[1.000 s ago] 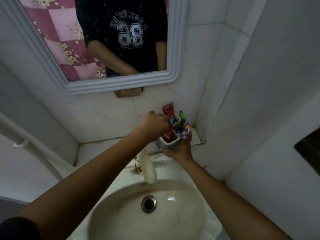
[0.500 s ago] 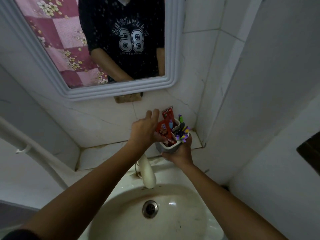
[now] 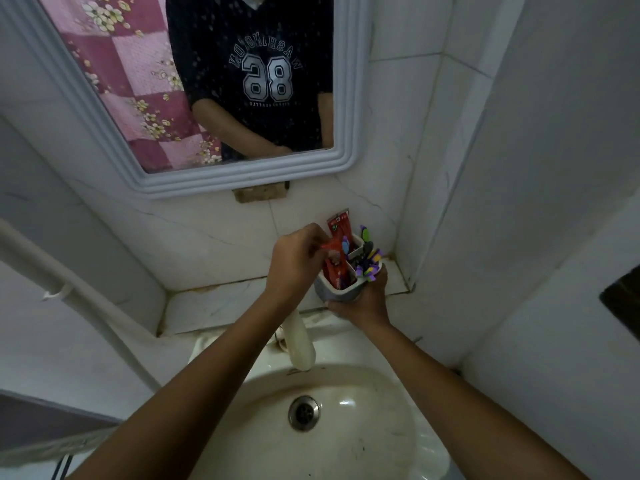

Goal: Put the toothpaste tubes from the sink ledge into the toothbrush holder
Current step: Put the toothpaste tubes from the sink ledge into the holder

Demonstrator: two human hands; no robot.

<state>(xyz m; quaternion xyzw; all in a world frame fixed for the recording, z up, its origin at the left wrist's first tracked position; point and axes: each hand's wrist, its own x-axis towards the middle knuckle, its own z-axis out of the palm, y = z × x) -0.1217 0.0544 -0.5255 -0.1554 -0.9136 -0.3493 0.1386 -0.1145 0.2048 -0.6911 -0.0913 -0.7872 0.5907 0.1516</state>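
A grey and white toothbrush holder [image 3: 341, 295] is held up over the right end of the tiled sink ledge [image 3: 221, 306]. My right hand [image 3: 363, 303] grips it from below. Two red toothpaste tubes stand in its left compartment: a tall one [image 3: 339, 221] at the back and a shorter one [image 3: 333, 261] in front. My left hand [image 3: 296, 261] pinches the top of the shorter tube. Purple, green and yellow toothbrushes [image 3: 367, 261] fill the right compartment.
A white tap [image 3: 300, 344] juts out over the basin [image 3: 346, 427] with its drain [image 3: 304, 412]. A framed mirror [image 3: 214, 98] hangs above the ledge. Tiled walls close in on the right. A white pipe [image 3: 69, 292] runs along the left wall.
My left hand, spread open beside the holder half a second ago, has closed its fingers on the shorter red tube. The holder stays in my right hand.
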